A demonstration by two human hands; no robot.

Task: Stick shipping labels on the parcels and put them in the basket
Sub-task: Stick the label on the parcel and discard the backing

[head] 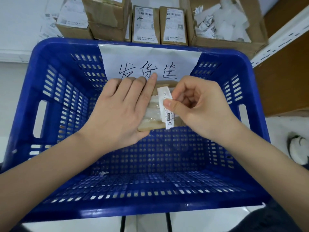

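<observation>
While the flat left hand (120, 108) is pressing the small brown cardboard parcel (163, 126) above the blue perforated plastic basket (55, 101), the right hand (199, 106) is pinching a curling white paper shipping label (165, 106) over it; the label is risking creasing or sticking crooked. Beyond the basket, labelled brown cardboard boxes (145, 25) are waiting.

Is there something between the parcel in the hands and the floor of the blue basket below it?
Nothing visible. The parcel, held flat by the left hand while the right hand pinches the label, is above bare basket floor; only a small white scrap lies near the front.
</observation>
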